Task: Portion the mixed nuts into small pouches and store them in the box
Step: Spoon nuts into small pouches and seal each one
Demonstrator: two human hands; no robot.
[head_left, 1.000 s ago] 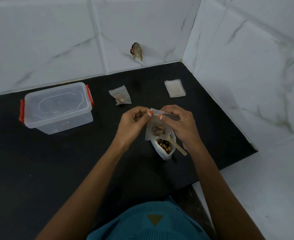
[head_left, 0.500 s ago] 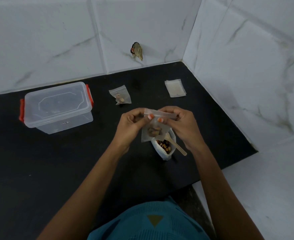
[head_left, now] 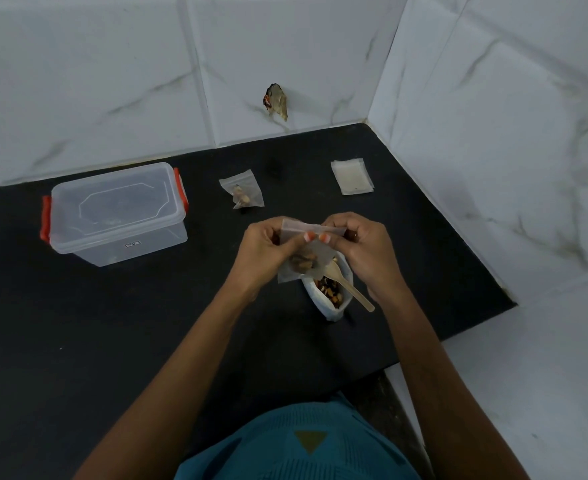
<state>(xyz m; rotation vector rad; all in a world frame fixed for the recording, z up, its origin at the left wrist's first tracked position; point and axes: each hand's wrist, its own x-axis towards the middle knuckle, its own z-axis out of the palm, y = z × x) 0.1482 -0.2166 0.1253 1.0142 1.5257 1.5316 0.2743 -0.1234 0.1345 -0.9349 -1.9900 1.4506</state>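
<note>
- Left hand (head_left: 264,251) and right hand (head_left: 365,247) each pinch the top edge of a pouch (head_left: 318,252) with nuts (head_left: 303,264) in it, held above the black counter (head_left: 112,341).
- Just below it: an open bag (head_left: 325,308) with a spoon (head_left: 353,291) inside.
- Far left: a lidded box (head_left: 116,216).
- Right of the box: a filled pouch (head_left: 242,192).
- Far right: empty pouches (head_left: 352,176).

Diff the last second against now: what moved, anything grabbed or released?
The pouch in hand shifted slightly left. Its top edge, bunched a second ago, is now pulled flat between the left hand and right hand, both still pinching it. Nothing was taken or let go. The box, filled pouch, empty pouches, nut bag and spoon stayed put.
</note>
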